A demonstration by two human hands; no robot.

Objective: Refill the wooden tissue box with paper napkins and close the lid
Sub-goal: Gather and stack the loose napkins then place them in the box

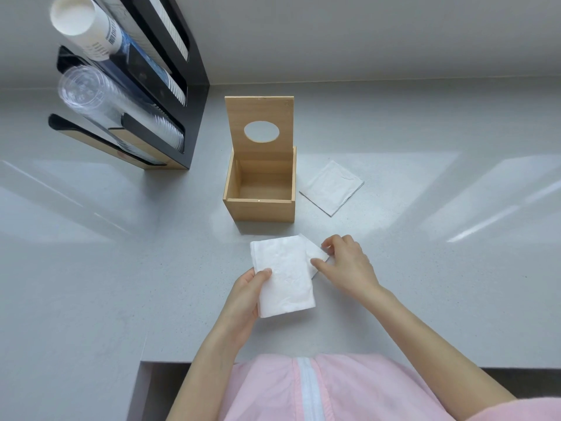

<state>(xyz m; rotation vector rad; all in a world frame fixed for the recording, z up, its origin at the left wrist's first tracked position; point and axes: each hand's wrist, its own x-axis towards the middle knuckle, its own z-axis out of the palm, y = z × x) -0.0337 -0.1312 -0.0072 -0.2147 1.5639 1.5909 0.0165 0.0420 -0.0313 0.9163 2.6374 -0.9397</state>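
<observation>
Head view showed the box [260,189] standing on the grey table [425,268], a plain light-wood cube with smooth flat walls, nothing inside it. Its lid [261,117] stood raised at the back edge, a flat wooden panel with an oval hole cut through it. Nearer the person, the left hand [246,299] gripped a thick stack of napkins [283,275], thumb curled over the top sheet and fingers hidden beneath; the stack was white, soft, faintly embossed and rectangular, held just above the table in front of the box. The right hand [346,262] had its thumb and fingers bent, pinching a single napkin [315,253] that stuck out from under the stack's right edge. A further folded napkin [332,186] lay flat just right of the box, angled, slightly creased. Far left stood a black rack [188,95] with wood trim, holding sleeves of white paper cups [85,25] and clear plastic cups [100,98]. A pink garment [273,390] with a white zip filled the bottom edge.
</observation>
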